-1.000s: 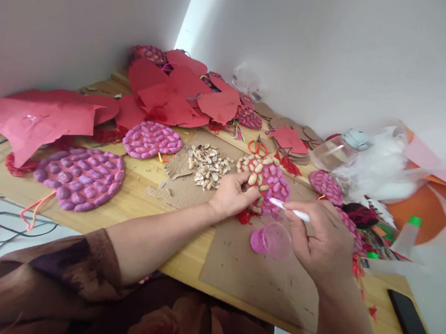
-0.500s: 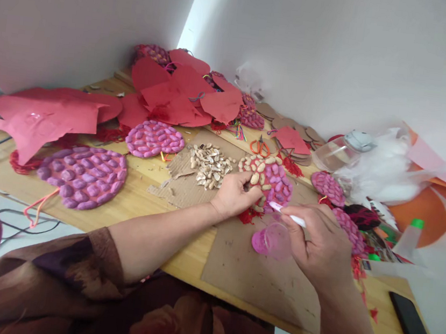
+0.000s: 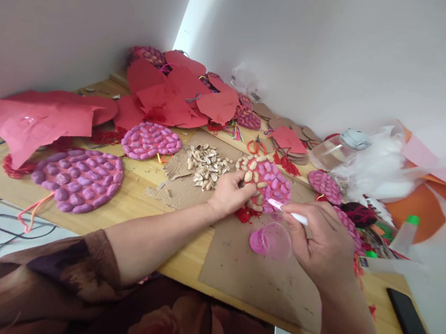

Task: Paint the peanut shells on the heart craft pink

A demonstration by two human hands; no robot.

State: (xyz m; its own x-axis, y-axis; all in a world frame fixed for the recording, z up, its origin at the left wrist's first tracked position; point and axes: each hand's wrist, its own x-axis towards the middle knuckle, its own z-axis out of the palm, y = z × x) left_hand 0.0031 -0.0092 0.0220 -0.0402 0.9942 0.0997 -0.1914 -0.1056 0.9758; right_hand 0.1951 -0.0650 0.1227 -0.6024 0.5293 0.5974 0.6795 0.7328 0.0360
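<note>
A red disc (image 3: 270, 182) covered with peanut shells lies on the cardboard (image 3: 235, 266); its right part is painted pink-purple, its left part still shows bare tan shells. At its left edge, my left hand (image 3: 231, 194) is closed on the disc, fingers bent and partly hidden. My right hand (image 3: 321, 244) grips a white-handled paintbrush (image 3: 298, 218), the brush end touching or just above the painted shells at the disc's lower right. Just below stands a clear plastic cup (image 3: 277, 241) with pink paint in it. A red tassel (image 3: 246, 216) sticks out beneath the disc.
Loose peanut shells (image 3: 207, 166) lie in a heap left of the disc. Behind are orange-handled scissors (image 3: 257, 147) and red paper pieces (image 3: 175, 96). Finished purple discs (image 3: 79, 179) lie at left. A black phone (image 3: 414, 331) and plastic bags (image 3: 386, 165) are at right.
The whole view has shifted slightly. The brush tip has moved a little, staying at the disc's lower right. My left hand keeps its place on the disc.
</note>
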